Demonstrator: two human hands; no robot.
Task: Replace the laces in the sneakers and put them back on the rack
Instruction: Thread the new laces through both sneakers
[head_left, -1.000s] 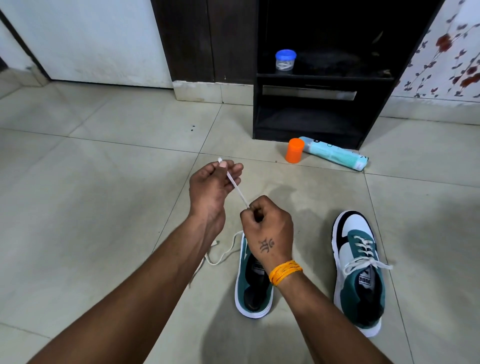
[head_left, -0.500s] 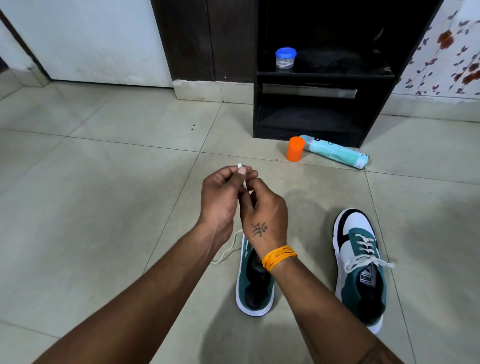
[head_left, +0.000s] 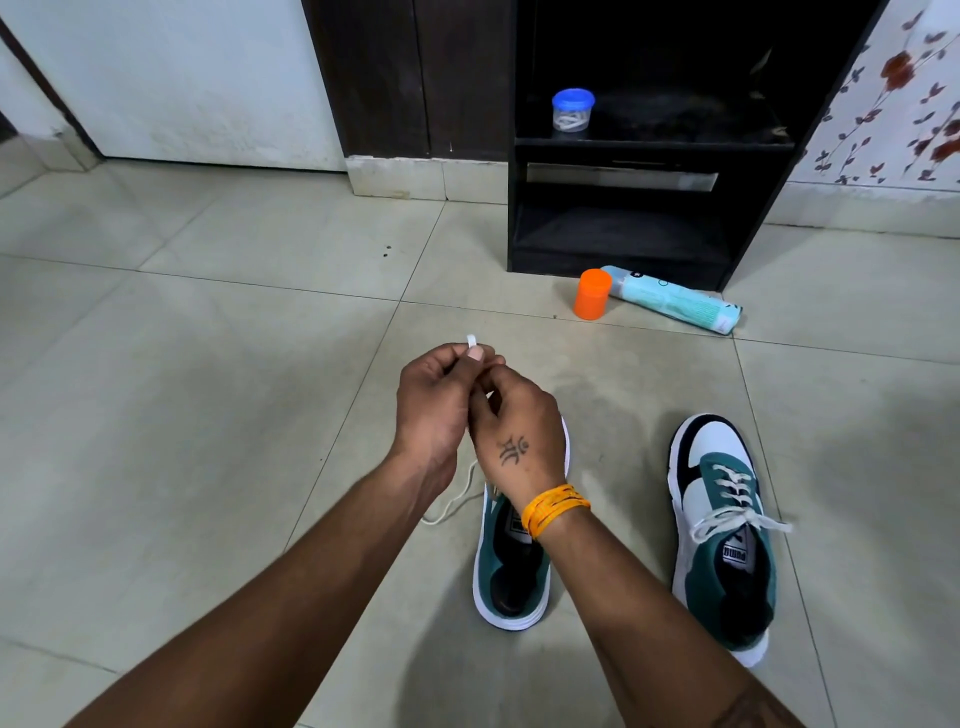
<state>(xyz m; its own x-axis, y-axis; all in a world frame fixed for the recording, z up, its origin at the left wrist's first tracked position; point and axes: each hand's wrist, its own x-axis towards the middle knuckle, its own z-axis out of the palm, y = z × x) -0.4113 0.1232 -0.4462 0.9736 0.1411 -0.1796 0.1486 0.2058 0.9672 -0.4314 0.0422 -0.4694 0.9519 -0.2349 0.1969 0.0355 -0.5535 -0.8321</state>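
Head view: both your left hand (head_left: 434, 402) and right hand (head_left: 514, 428) pinch the lace (head_left: 471, 340) above the unlaced sneaker (head_left: 511, 561), likely bunching it.

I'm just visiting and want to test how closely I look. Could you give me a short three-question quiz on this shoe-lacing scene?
1. True or false: the sneaker on the right already has a tied lace.
2. Multiple choice: what do the left hand and right hand hold between them? A) the orange container B) a white lace C) a sock
3. Fill in: the small jar with the blue lid stands on a shelf of the black ____.

Key
1. True: a white bow lies across it, while the sneaker under the hands shows none.
2. B: the white lace pokes out above the fingers.
3. Rack.
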